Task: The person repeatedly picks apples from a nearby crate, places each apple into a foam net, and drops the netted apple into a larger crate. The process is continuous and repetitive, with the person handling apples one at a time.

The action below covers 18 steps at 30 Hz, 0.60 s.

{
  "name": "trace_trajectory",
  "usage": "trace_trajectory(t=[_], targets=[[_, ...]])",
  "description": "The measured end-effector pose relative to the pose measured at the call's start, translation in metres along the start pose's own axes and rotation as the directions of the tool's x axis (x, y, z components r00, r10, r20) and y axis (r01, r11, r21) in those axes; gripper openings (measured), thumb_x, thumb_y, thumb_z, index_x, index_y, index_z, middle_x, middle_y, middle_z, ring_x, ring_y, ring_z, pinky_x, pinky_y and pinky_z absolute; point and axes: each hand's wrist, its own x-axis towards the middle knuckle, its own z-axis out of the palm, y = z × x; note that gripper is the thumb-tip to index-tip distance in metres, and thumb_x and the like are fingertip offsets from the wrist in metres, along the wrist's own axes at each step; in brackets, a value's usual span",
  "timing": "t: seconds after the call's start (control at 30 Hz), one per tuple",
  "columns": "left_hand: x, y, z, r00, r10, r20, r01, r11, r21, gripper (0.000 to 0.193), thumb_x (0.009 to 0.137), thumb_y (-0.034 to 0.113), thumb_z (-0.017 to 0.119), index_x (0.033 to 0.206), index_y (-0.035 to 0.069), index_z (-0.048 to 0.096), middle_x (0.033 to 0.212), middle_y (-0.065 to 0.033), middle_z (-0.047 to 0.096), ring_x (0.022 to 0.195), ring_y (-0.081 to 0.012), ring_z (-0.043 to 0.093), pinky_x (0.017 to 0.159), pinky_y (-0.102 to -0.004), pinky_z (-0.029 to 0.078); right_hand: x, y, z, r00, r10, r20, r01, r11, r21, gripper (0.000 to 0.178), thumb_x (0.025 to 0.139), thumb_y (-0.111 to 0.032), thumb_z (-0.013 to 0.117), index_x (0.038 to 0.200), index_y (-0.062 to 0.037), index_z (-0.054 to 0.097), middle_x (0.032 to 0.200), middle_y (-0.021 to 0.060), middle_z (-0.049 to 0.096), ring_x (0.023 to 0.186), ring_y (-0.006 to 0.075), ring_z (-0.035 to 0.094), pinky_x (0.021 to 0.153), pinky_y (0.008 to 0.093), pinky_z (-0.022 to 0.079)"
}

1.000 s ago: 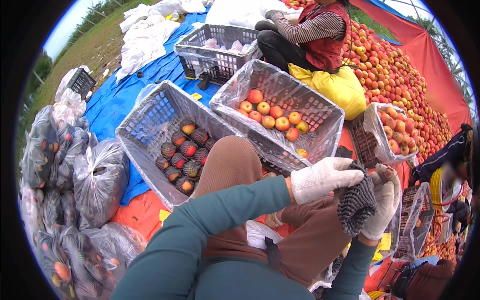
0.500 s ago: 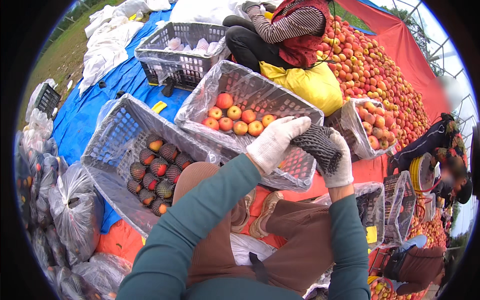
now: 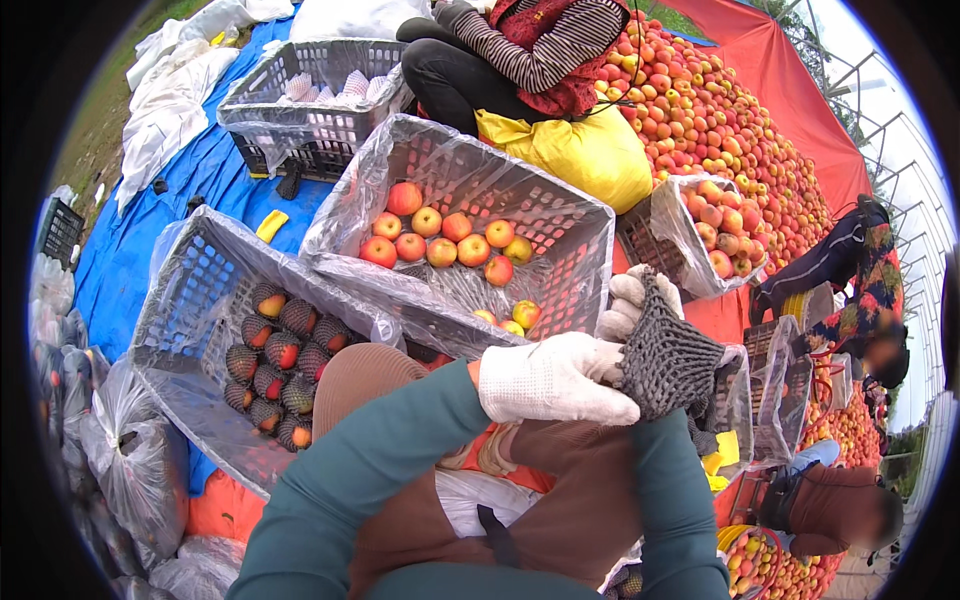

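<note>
Between my white-gloved hands, in front of my lap, is a dark grey foam fruit net (image 3: pixel 668 352), pulled wide at its lower right end. My left hand (image 3: pixel 560 382) pinches the net's near side between thumb and fingers. Behind the net, its fingers curled at the narrow upper end, my right hand (image 3: pixel 630 300) grips it; the net hides most of that palm. Whether any fruit is inside the net cannot be made out. Just beyond my hands stands a plastic-lined crate (image 3: pixel 335 262) with loose red-yellow apples (image 3: pixel 457 227). Left of my knee, another lined crate (image 3: pixel 165 345) holds netted apples (image 3: pixel 283 352).
A black crate (image 3: pixel 325 125) with white-netted fruit stands far left. A person (image 3: pixel 530 55) sits near a yellow sack (image 3: pixel 570 150) and a large apple heap (image 3: pixel 720 110). Filled plastic bags (image 3: pixel 135 430) line the left; more crates (image 3: pixel 775 400) stand at right.
My hands have come lower and nearer, and my left hand has shifted from the net's left end to its near side. The net now spreads wide. The view has shifted slightly right.
</note>
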Motion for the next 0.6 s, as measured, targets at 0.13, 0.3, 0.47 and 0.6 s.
trace_trajectory(t=[0.13, 0.3, 0.47, 0.6], targets=[[-0.002, 0.017, 0.011, 0.857, 0.499, -0.13, -0.45, 0.848, 0.28, 0.021, 0.077, 0.01, 0.063, 0.093, -0.001, 0.056, 0.082, -0.0057, 0.06, 0.079, -0.0137, 0.057, 0.07, -0.0298, 0.045, -0.02, 0.01, -0.012, 0.984, -0.058, -0.169, -0.03, 0.88, -0.474, 0.029, 0.085, -0.036, 0.054, 0.101, -0.0122, 0.058, 0.095, 0.0065, 0.061, 0.086, 0.0184, 0.057, 0.074, 0.0323, 0.048], [-0.001, 0.018, 0.025, 0.981, 0.119, -0.155, -0.195, 0.657, -0.728, 0.047, 0.078, 0.004, 0.055, 0.122, 0.005, 0.036, 0.102, -0.0038, 0.052, 0.095, -0.0129, 0.051, 0.086, -0.0299, 0.041, -0.021, 0.012, -0.007, 0.999, 0.035, 0.007, -0.035, 0.999, -0.037, 0.035, 0.088, -0.032, 0.05, 0.109, -0.005, 0.055, 0.103, 0.01, 0.058, 0.103, 0.0225, 0.052, 0.087, 0.0376, 0.044], [-0.007, -0.004, 0.022, 0.987, 0.092, -0.131, -0.157, 0.723, -0.672, 0.044, 0.077, 0.005, 0.057, 0.118, 0.003, 0.044, 0.101, -0.0048, 0.054, 0.096, -0.0143, 0.051, 0.087, -0.0298, 0.04, -0.008, 0.037, 0.003, 0.968, 0.071, -0.24, -0.14, 0.949, -0.282, 0.031, 0.086, -0.029, 0.053, 0.107, -0.0072, 0.051, 0.095, 0.0058, 0.053, 0.089, 0.0159, 0.05, 0.073, 0.0308, 0.042], [-0.007, -0.004, 0.029, 0.854, 0.506, -0.118, -0.503, 0.862, 0.054, 0.037, 0.08, 0.013, 0.06, 0.112, -0.003, 0.053, 0.103, -0.0112, 0.058, 0.094, -0.021, 0.056, 0.083, -0.0326, 0.044, 0.006, 0.03, 0.01, 0.855, 0.51, 0.091, -0.468, 0.836, -0.285, 0.026, 0.08, -0.022, 0.059, 0.09, -0.0007, 0.048, 0.067, 0.0057, 0.044, 0.055, 0.013, 0.041, 0.048, 0.0266, 0.035]])
